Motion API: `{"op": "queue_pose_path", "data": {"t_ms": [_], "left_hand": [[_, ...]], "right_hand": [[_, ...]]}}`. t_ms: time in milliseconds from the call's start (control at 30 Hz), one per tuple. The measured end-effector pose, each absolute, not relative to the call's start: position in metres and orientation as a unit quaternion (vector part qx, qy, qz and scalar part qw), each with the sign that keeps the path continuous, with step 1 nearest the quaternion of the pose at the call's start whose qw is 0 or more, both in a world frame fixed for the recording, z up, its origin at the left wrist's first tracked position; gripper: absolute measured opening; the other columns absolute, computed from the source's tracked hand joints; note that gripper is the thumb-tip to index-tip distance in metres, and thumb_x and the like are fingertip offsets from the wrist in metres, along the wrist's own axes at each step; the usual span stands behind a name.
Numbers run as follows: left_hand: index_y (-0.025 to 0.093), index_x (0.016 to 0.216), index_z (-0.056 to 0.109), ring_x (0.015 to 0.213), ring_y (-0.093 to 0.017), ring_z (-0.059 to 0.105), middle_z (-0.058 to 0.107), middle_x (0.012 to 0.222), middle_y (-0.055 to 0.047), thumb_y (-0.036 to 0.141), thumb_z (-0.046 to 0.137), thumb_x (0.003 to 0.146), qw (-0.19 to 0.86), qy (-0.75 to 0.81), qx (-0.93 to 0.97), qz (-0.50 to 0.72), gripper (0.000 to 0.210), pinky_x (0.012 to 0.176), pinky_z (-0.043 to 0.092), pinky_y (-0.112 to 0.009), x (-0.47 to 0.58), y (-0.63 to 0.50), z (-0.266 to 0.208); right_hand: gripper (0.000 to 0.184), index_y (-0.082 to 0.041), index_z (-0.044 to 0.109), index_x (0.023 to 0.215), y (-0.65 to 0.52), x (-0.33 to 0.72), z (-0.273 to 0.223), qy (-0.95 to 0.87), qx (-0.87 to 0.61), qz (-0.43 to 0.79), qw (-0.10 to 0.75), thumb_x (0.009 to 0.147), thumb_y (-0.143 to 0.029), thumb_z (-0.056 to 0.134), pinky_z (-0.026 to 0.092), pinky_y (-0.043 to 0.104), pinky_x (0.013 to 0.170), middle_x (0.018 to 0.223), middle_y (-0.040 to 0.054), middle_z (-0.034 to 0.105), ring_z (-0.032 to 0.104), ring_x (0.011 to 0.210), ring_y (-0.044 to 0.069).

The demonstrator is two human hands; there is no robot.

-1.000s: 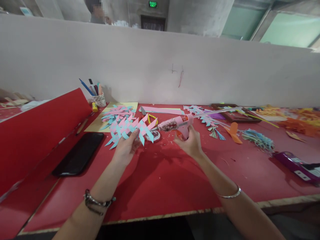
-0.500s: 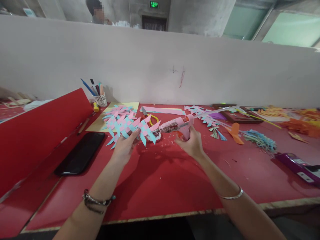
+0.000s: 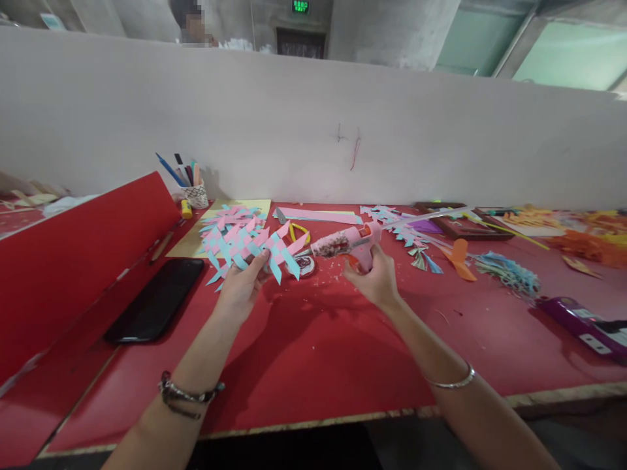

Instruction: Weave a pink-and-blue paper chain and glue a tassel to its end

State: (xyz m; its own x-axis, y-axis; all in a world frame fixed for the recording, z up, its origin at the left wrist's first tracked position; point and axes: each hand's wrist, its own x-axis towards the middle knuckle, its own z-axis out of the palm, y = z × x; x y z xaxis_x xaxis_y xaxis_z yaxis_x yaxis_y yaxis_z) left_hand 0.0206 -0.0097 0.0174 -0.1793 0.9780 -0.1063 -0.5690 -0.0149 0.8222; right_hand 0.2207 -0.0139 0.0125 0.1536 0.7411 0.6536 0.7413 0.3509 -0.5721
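A: Landmark: the glue gun. Leftmost item?
B: Black phone, flat on the red table, well left of the gun. Next, pen cup, left of the gun and beyond it.
A: Left hand?
B: Thumb on top, gripping the woven paper piece, pink and blue. Piece held up just left of the gun, right end near the nozzle. Contact there: cannot tell.
A: Between?
B: Yellow-handled tool, lying just beyond the nozzle.
A: Right hand?
B: Wrapped round the gun's handle; nozzle points left, slightly down. Trigger pressed or not: cannot tell. Hands apart from each other, barrel between. Clear stick protrudes from the gun's rear, slanting up rightward.
A: Right of the gun?
B: Orange piece, then blue-green tassel bundle. Farthest right of the gun, purple power strip, nearer the table's front edge.
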Motion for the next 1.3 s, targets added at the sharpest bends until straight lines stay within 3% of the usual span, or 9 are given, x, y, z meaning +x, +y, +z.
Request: {"op": "queue_pose_path", "data": {"t_ms": [567, 1300], "left_hand": [[0.016, 0.054, 0.058, 0.043, -0.006, 0.053, 0.058, 0.049, 0.005, 0.014, 0.072, 0.053, 0.593, 0.387, 0.259, 0.657, 0.015, 0.046, 0.043, -0.017, 0.0215, -0.0108, 0.0186], [0.016, 0.056, 0.057, 0.044, -0.007, 0.052, 0.058, 0.049, 0.006, 0.029, 0.079, 0.037, 0.586, 0.39, 0.272, 0.656, 0.032, 0.046, 0.042, -0.018, 0.0178, -0.0061, 0.0126]], "right_hand": [[0.018, -0.022, 0.038, 0.057, -0.0139, 0.2193, 0.0115, -0.653, -0.561, -0.004, 0.509, 0.056, -0.028, 0.055, 0.03, 0.02, 0.035, 0.04, -0.0096, 0.036, 0.033, 0.034, 0.006], [0.02, -0.022, 0.032, 0.056, -0.0148, 0.2206, 0.0148, -0.668, -0.558, 0.016, 0.493, 0.055, -0.028, 0.052, 0.028, 0.019, 0.034, 0.039, -0.0099, 0.035, 0.033, 0.033, 0.005]]}}
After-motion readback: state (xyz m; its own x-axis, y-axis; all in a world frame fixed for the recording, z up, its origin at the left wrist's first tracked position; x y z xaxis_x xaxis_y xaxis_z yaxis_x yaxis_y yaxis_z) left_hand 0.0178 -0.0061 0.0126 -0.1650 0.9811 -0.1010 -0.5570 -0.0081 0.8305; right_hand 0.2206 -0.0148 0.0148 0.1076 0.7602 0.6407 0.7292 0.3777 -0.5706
